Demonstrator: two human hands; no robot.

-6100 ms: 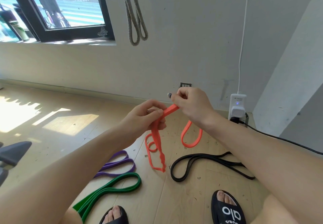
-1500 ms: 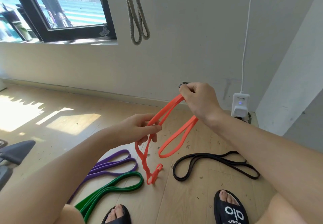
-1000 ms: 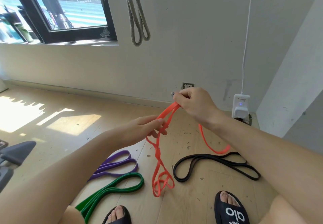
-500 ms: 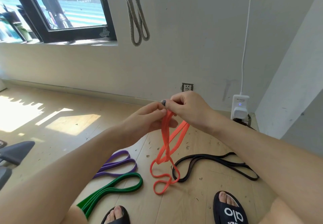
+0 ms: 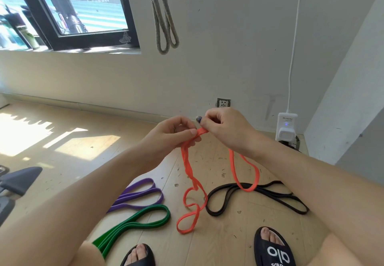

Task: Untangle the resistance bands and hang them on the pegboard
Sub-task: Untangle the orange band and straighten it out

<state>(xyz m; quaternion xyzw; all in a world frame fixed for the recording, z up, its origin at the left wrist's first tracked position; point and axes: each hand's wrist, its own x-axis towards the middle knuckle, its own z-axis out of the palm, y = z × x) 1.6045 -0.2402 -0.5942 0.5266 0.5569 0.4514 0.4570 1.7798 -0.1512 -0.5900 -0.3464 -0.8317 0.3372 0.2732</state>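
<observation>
We pinch the orange band (image 5: 188, 168) between our left hand (image 5: 172, 135) and right hand (image 5: 225, 129), its loops dangling above the wooden floor (image 5: 62, 141), where purple (image 5: 138, 194), green (image 5: 133, 223) and black bands (image 5: 257, 198) lie below a white wall (image 5: 228, 47).

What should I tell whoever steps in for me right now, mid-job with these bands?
Left hand: shut, pinching the orange band at its top.
Right hand: shut on the same band, right beside the left.
The orange band hangs from both hands with a twisted part low down; one loop dangles under the right wrist over the black band.
On the floor: purple band, green band and the black band, each lying apart.
Done: a grey band already hangs on the wall.
Left: finish untwisting the orange one, then hang all four. The pegboard is not in view.
</observation>
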